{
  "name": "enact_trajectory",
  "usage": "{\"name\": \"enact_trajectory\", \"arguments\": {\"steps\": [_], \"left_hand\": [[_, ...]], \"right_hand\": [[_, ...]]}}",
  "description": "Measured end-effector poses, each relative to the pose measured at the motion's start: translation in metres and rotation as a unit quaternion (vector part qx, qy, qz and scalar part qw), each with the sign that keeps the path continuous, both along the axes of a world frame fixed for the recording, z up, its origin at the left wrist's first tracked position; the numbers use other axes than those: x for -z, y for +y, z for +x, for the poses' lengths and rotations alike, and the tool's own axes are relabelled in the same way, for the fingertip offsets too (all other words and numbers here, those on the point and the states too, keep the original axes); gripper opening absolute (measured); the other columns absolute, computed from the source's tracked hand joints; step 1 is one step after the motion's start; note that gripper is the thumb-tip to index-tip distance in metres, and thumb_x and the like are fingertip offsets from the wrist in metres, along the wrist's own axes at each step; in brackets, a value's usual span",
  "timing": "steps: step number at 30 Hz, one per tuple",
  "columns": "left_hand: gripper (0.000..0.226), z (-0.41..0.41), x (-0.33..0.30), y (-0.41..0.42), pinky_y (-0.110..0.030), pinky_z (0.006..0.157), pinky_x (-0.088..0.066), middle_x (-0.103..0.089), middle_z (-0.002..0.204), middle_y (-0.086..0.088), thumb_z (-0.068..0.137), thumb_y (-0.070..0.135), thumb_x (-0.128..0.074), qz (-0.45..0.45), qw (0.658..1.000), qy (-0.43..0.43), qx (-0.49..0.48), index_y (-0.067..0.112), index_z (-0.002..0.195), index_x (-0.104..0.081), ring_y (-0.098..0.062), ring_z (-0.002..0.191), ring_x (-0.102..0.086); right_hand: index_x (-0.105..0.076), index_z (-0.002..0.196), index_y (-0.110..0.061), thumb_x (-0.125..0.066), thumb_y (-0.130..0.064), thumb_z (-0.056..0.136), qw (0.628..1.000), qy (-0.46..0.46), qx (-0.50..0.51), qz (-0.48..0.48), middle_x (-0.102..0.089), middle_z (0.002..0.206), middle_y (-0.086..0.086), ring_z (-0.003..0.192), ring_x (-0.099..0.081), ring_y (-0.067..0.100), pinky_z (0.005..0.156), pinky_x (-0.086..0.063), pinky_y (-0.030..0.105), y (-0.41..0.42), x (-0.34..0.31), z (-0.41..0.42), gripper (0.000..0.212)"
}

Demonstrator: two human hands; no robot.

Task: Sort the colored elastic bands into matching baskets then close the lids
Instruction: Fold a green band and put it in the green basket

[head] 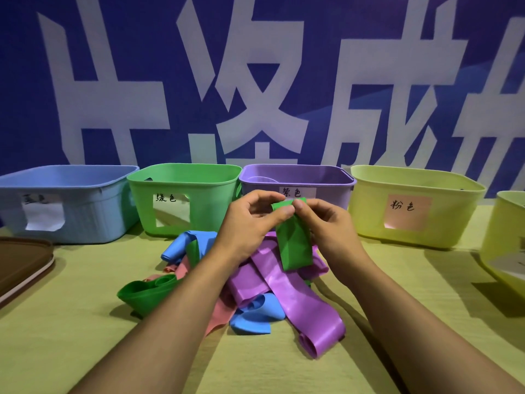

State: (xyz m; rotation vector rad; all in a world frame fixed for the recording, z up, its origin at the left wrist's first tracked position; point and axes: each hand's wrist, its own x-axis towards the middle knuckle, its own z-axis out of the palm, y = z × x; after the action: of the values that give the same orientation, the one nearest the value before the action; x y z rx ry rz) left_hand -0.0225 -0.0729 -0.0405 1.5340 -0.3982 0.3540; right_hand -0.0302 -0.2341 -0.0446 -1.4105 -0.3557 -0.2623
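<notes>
We hold one green band (292,240) above the pile, both hands clamped on its top edge: our left hand (250,220) pinches it from nine o'clock, our right hand (326,220) from three o'clock, and the rest of the band hangs down free, clear of the worktop (85,351). Beneath it lies the pile of bands (250,288), purple, blue, pink and more green tangled together at the centre.

The green basket (184,197) stands at about eleven o'clock from the band, open, between the blue basket (65,203) at ten o'clock and the purple basket (298,180) at twelve. The yellow basket (412,206) sits at two o'clock.

To do this step well, we judge that we should lift until the hanging tail is well free of the pile, so it drags no neighbour along, then pass the band to the left hand alone, carry it over the near rim of the green basket and let go only once the tail is inside. The band looks limp and slippery, so a firm pinch matters. A brown lid (20,268) waits at nine o'clock.
</notes>
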Motion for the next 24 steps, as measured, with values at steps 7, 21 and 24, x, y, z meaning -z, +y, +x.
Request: {"name": "enact_trajectory", "arguments": {"steps": [7, 21, 24], "left_hand": [[0.037, -0.0040, -0.0010, -0.0039, -0.018, 0.057, -0.053, -0.074, 0.070, -0.004, 0.095, 0.035, -0.068, -0.003, 0.998, 0.069, -0.002, -0.001, 0.088, -0.073, -0.010, 0.060, -0.069], [0.023, 0.0018, 0.0021, 0.0010, -0.021, 0.068, -0.055, -0.079, 0.083, -0.003, 0.094, 0.029, -0.073, 0.042, 0.998, 0.030, -0.038, 0.007, 0.096, -0.078, -0.008, 0.074, -0.072], [0.021, 0.0020, 0.0025, 0.0011, -0.023, 0.071, -0.056, -0.079, 0.085, -0.002, 0.093, 0.024, -0.074, 0.042, 0.998, 0.020, -0.028, 0.005, 0.100, -0.077, -0.010, 0.078, -0.073]], "right_hand": [[-0.073, 0.111, -0.010, -0.063, -0.015, 0.099, 0.999, -0.033, -0.012, -0.020, -0.078, 0.098, 0.002, 0.091, -0.072, 0.010, 0.070, -0.054, 0.019, -0.0011, 0.0021, 0.0019, 0.016], [-0.074, 0.115, -0.014, -0.067, -0.034, 0.095, 1.000, 0.014, -0.004, -0.010, -0.077, 0.108, 0.003, 0.098, -0.074, 0.014, 0.068, -0.055, 0.022, -0.0004, 0.0008, -0.0022, 0.028], [-0.078, 0.103, -0.019, -0.063, -0.056, 0.089, 0.998, 0.041, 0.026, -0.046, -0.079, 0.096, 0.002, 0.088, -0.074, 0.014, 0.068, -0.054, 0.026, 0.0012, -0.0012, -0.0023, 0.043]]}}
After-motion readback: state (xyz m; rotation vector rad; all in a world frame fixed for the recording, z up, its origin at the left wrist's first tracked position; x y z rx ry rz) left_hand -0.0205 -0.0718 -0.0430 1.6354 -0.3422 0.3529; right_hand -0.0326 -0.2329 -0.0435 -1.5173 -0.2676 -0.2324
